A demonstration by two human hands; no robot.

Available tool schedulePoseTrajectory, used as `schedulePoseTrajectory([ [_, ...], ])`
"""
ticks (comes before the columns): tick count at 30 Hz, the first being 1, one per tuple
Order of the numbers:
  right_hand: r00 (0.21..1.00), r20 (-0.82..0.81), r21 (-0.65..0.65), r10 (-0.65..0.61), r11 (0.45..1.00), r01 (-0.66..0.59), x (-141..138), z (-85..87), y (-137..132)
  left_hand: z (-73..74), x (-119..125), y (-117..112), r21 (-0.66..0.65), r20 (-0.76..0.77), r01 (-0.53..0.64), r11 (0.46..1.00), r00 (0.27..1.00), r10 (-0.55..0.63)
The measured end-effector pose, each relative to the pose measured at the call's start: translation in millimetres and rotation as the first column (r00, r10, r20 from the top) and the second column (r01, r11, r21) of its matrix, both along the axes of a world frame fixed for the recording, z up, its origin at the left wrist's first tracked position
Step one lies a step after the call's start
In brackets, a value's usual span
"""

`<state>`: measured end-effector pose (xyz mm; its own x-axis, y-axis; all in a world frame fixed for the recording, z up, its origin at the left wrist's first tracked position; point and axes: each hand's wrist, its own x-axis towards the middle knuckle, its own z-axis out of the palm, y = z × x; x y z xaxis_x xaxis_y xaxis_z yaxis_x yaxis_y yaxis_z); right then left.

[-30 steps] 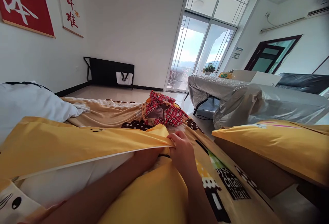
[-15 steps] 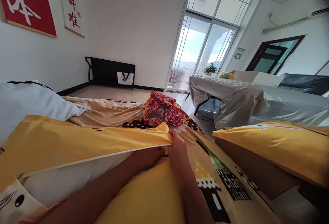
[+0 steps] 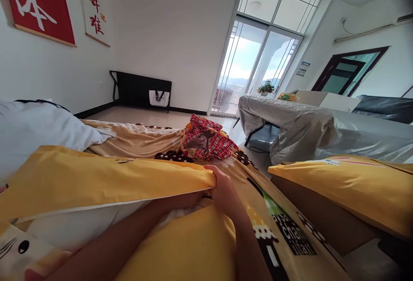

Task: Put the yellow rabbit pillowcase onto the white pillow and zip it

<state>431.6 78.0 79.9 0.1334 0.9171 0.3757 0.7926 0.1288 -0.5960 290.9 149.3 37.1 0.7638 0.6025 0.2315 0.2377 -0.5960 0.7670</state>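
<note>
A yellow pillowcase [image 3: 106, 177] with a white-edged opening stretches across the front, held open. My right hand [image 3: 226, 190] pinches the rim of that opening between thumb and fingers. My left hand [image 3: 190, 200] reaches in under the upper layer, at the same corner; its fingertips are mostly covered by the cloth. Beneath my left forearm a white pillow [image 3: 80, 223] shows inside the opening. The lower yellow layer [image 3: 180, 246] bulges up between my two arms. At lower left lies a cloth part with a printed animal face [image 3: 24, 246].
A tan patterned blanket [image 3: 138, 137] lies under everything. Red plaid cloth [image 3: 219, 143] is bunched beyond my hands. On the right, another yellow pillow [image 3: 348, 182] lies on a brown cardboard surface [image 3: 316, 203]. White bedding [image 3: 41, 126] is at left, and a plastic-covered table [image 3: 297, 121] stands behind.
The raised corner of the pillowcase by my right hand has flattened, and the rim has dropped lower over my left hand. The view has shifted slightly.
</note>
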Motion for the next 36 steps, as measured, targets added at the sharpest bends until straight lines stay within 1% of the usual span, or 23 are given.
schedulePoseTrajectory([
  [3, 0.984, 0.104, -0.026, -0.147, 0.988, 0.15, -5.1, 1.6, -0.6, 7.7, -0.5, 2.0, -0.094, 0.037, 0.02, 0.995, 0.999, -0.017],
  [5, 0.964, 0.178, -0.026, -0.197, 0.978, 0.205, -7.6, 3.4, -0.3, 11.6, 0.4, 2.4, -0.19, 0.089, 0.045, 0.981, 0.996, -0.028],
  [6, 0.958, 0.198, -0.005, -0.205, 0.978, 0.211, -8.2, 4.5, -0.2, 12.3, 0.7, 2.5, -0.246, 0.118, 0.052, 0.968, 0.993, -0.023],
  [8, 0.966, 0.178, 0.052, -0.185, 0.983, 0.178, -8.6, 6.5, -0.2, 11.3, -0.5, 2.2, -0.331, 0.15, 0.034, 0.943, 0.988, 0.017],
  [9, 0.977, 0.144, 0.071, -0.158, 0.986, 0.149, -8.8, 7.3, -0.4, 10.1, -2.5, 1.4, -0.359, 0.15, 0.01, 0.933, 0.988, 0.047],
  [10, 0.986, 0.101, 0.077, -0.131, 0.989, 0.124, -9.1, 7.9, -0.8, 9.1, -5.4, -0.2, -0.352, 0.138, -0.016, 0.936, 0.988, 0.069],
  [11, 0.992, 0.059, 0.068, -0.113, 0.992, 0.109, -9.6, 8.2, -1.3, 8.4, -8.9, -2.7, -0.307, 0.124, -0.031, 0.951, 0.99, 0.072],
  [12, 0.994, 0.025, 0.051, -0.11, 0.993, 0.109, -10.3, 8.3, -1.8, 8.2, -12.7, -6.1, -0.22, 0.111, -0.023, 0.975, 0.993, 0.048],
  [13, 0.992, 0.002, 0.033, -0.122, 0.992, 0.122, -11.2, 8.0, -2.2, 8.7, -16.3, -10.1, -0.093, 0.093, 0.006, 0.996, 0.996, 0.003],
  [14, 0.99, -0.013, 0.021, -0.141, 0.99, 0.142, -12.1, 7.5, -2.5, 9.6, -19.4, -14.4, 0.063, 0.061, 0.042, 0.997, 0.997, -0.046],
  [15, 0.987, -0.026, 0.019, -0.158, 0.987, 0.159, -12.7, 6.8, -2.6, 10.8, -21.6, -18.4, 0.223, 0.018, 0.08, 0.972, 0.996, -0.086],
  [16, 0.985, -0.038, 0.026, -0.168, 0.985, 0.169, -13.1, 6.0, -2.4, 12.2, -22.8, -21.9, 0.353, -0.03, 0.114, 0.929, 0.993, -0.111],
  [17, 0.984, -0.05, 0.038, -0.171, 0.984, 0.173, -13.2, 5.2, -1.9, 13.4, -23.0, -24.4, 0.431, -0.067, 0.133, 0.893, 0.991, -0.115],
  [18, 0.983, -0.063, 0.05, -0.17, 0.984, 0.173, -13.0, 4.3, -1.2, 14.6, -22.4, -25.9, 0.472, -0.09, 0.134, 0.871, 0.991, -0.104],
  [19, 0.984, -0.078, 0.064, -0.161, 0.984, 0.166, -12.5, 3.6, -0.3, 15.8, -21.2, -26.5, 0.482, -0.097, 0.128, 0.867, 0.991, -0.092],
  [20, 0.985, -0.094, 0.078, -0.145, 0.985, 0.153, -11.8, 3.1, 0.6, 17.1, -19.7, -26.3, 0.463, -0.093, 0.124, 0.878, 0.991, -0.091],
  [23, 0.988, -0.136, 0.118, -0.075, 0.989, 0.091, -9.7, 1.9, 3.6, 21.9, -15.0, -23.7, 0.331, -0.039, 0.12, 0.936, 0.993, -0.113],
  [25, 0.988, -0.145, 0.132, -0.046, 0.989, 0.065, -8.8, 1.1, 5.6, 24.9, -12.9, -22.0, 0.265, -0.027, 0.125, 0.956, 0.992, -0.122],
  [28, 0.989, -0.136, 0.103, -0.052, 0.992, 0.066, -7.3, -0.8, 8.3, 25.9, -11.5, -19.9, 0.212, -0.019, 0.085, 0.974, 0.996, -0.083],
  [30, 0.99, -0.131, 0.064, -0.054, 0.996, 0.063, -5.0, -2.2, 9.6, 23.7, -11.8, -17.9, 0.177, -0.023, 0.093, 0.98, 0.996, -0.09],
  [32, 0.992, -0.121, 0.032, -0.039, 0.999, 0.043, -1.3, -3.4, 10.3, 19.6, -13.0, -15.1, 0.17, -0.038, 0.101, 0.98, 0.995, -0.096],
  [33, 0.993, -0.113, 0.022, -0.024, 0.999, 0.026, 0.8, -3.8, 10.3, 17.0, -13.8, -13.4, 0.165, -0.046, 0.083, 0.983, 0.996, -0.076],
  [36, 0.997, -0.071, -0.004, 0.017, 1.0, -0.017, 6.0, -4.3, 9.4, 8.7, -16.5, -9.3, 0.141, -0.064, -0.03, 0.99, 0.997, 0.039],
])
